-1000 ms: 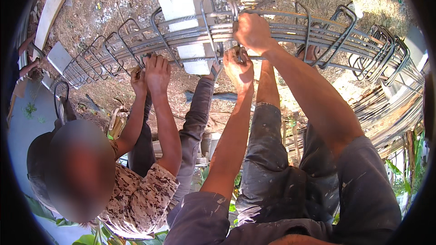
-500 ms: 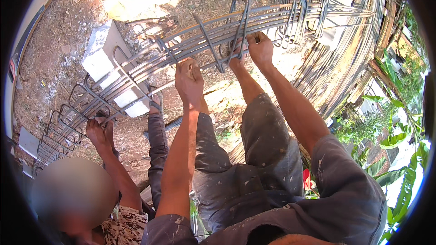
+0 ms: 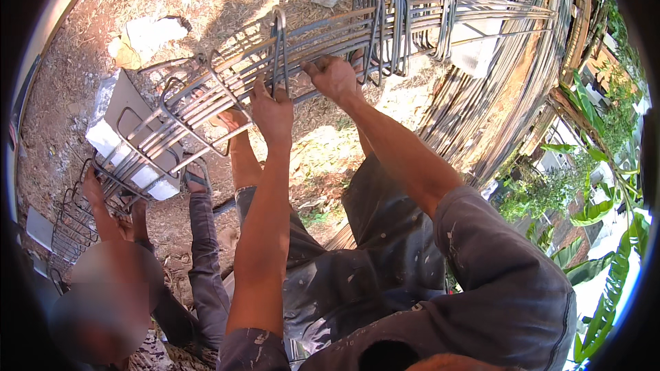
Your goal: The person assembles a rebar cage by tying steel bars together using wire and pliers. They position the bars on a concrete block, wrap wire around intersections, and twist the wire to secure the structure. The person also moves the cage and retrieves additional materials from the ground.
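Steel cage [image 3: 297,40] — long grey bars [image 3: 322,47], rust-tinged, ringed by stirrups [image 3: 277,48] — spans just beyond the fingertips [image 3: 260,84]; left hand [image 3: 273,111] curls at a stirrup, right hand [image 3: 335,80] at the bars, grips indistinct

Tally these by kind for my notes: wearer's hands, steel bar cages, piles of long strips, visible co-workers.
Wearer's left hand and right hand: 2
Steel bar cage: 1
Pile of long strips: 1
Co-worker: 1
Total: 5
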Tool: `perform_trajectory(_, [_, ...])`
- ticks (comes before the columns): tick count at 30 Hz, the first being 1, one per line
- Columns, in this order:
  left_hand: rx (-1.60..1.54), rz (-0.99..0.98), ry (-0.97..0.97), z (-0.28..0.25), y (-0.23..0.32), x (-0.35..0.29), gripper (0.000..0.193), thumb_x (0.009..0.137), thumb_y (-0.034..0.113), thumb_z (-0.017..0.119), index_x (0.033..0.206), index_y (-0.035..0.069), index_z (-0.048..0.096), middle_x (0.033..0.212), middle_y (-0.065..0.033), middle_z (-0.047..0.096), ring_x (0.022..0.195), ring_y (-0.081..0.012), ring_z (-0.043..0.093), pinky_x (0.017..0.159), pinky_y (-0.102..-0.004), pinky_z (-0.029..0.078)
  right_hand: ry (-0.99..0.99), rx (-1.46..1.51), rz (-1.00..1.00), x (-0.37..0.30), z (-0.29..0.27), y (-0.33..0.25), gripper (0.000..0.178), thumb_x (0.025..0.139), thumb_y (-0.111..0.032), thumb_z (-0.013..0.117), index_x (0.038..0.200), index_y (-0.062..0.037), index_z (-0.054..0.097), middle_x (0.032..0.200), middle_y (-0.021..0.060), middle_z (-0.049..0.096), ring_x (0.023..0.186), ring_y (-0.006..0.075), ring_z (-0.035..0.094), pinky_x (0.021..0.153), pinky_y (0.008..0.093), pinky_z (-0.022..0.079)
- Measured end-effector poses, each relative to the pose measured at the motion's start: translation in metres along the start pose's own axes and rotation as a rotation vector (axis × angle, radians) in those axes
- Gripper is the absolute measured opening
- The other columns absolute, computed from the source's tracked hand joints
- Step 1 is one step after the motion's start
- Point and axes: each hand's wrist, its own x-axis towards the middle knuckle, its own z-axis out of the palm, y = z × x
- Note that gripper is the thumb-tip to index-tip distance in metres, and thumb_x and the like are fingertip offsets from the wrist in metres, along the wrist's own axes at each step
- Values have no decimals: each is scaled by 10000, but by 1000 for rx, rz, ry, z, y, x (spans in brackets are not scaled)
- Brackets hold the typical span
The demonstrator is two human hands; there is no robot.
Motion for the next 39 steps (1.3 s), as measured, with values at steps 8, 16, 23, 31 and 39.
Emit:
perform_trajectory(8, [-269, -176, 109, 63, 42, -19, 515, 872, 43, 583, 1369, 34, 449, 899, -144, 630, 703, -220, 600, 641, -338, 469, 672, -163, -345, 60, -101, 121, 550, 825, -316, 682, 1300, -116, 490, 1313, 178, 425, 1237, 381, 375, 1033, 561, 239])
perform_trajectory(16, [-777, -130, 98, 131, 51, -43, 619, 874, -100, 515, 1445, 45, 325, 1037, -110, 567, 843, -134, 544, 711, -250, 445, 622, 378, 64, 88, -153, 267, 915, 617, -402, 890, 1283, 1, 407, 1180, 242, 458, 1195, 368, 418, 936, 406, 472])
perform_trajectory(23, [-415, 8, 95, 197, 116, -51, 538, 847, -86, 505, 1368, -2, 399, 1067, -186, 599, 941, -222, 604, 760, -307, 483, 438, 408, -75, 86, -166, 279, 846, 691, -309, 872, 1317, -18, 383, 1212, 216, 395, 1148, 343, 446, 987, 445, 471])
perform_trajectory(31, [-341, 3, 82, 224, 154, -58, 536, 847, -114, 456, 1369, -7, 397, 1017, -188, 631, 866, -226, 627, 736, -332, 498, 581, 225, -305, 99, -186, 324, 580, 773, -113, 760, 1248, -13, 442, 1142, 170, 513, 1067, 348, 481, 907, 432, 469])
perform_trajectory(39, [-588, -39, 29, 239, 149, -64, 585, 839, -136, 421, 1406, -1, 369, 1175, -193, 556, 838, -178, 581, 696, -249, 478, 645, -16, -329, 116, -221, 374, 488, 800, -79, 721, 1214, -53, 465, 1047, 205, 532, 991, 383, 526, 826, 477, 480])
